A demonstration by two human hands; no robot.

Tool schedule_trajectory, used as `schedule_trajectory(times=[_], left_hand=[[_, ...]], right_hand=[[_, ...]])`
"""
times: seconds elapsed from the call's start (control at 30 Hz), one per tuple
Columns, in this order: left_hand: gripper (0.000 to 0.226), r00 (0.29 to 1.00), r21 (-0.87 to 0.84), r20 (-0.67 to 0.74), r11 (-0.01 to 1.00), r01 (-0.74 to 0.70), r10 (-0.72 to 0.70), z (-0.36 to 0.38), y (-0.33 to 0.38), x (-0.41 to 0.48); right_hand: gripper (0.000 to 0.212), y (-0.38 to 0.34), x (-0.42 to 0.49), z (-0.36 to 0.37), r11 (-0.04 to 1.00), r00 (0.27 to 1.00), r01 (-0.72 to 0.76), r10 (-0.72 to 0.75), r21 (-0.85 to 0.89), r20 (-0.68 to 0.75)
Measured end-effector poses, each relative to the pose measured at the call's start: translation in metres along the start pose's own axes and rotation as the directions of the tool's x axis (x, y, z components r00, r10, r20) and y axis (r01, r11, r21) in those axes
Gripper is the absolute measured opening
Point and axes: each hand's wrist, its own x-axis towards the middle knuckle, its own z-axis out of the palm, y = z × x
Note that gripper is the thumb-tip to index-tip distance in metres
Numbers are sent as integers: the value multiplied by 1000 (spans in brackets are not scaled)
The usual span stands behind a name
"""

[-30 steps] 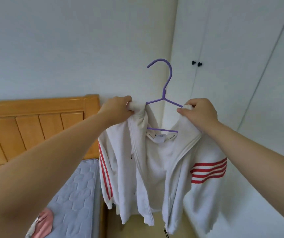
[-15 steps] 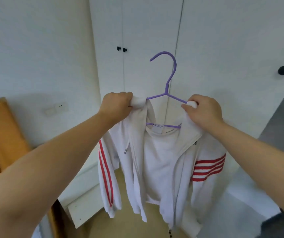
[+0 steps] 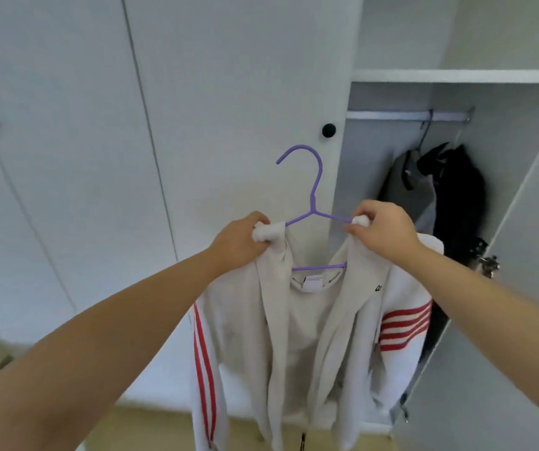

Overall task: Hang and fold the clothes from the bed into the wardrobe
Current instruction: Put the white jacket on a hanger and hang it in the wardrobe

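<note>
The left hand (image 3: pixel 242 239) clenches a bunched roll of soft white cloth at one shoulder of the jacket (image 3: pixel 307 336); the right hand (image 3: pixel 382 229) grasps the other shoulder in the same way, with thumb and fingers curled round the fabric; between them the jacket hangs in the air, open at the front, matte and a little creased, with red stripes on both sleeves and a small white label (image 3: pixel 313 284) inside the neck; it sits on a thin purple hanger (image 3: pixel 314 190), smooth and wire-like, whose rounded hook stands upright above the hands and whose straight crossbar shows in the neck opening; below the hem there is a strip of pale yellowish floor (image 3: pixel 151 424); behind the jacket stands the wardrobe (image 3: pixel 229 92), with flat white doors, plain and smooth, and a round black knob (image 3: pixel 328 130) just above the hook; to the right one compartment is open, and there a straight metal rail (image 3: pixel 392 116) runs under a white shelf (image 3: pixel 457 75); on this rail hang a grey garment (image 3: pixel 405 190) and beside it a black garment (image 3: pixel 460 203), both limp and folded in on themselves.
</note>
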Motion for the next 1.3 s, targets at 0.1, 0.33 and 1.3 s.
schedule_trajectory(times=[0.1,0.33,1.3], left_hand=[[4,996,-23,7,995,-93,93,33,29,24],[9,966,-57,-88,967,-249,244,95,108,72],[39,987,-66,-57,986,-151,147,185,173,366]], right_hand=[[17,27,-17,-29,989,989,-126,119,-72,-92],[32,73,-48,-92,872,900,-435,413,-223,-141],[19,200,148,-51,397,607,-704,766,588,210]])
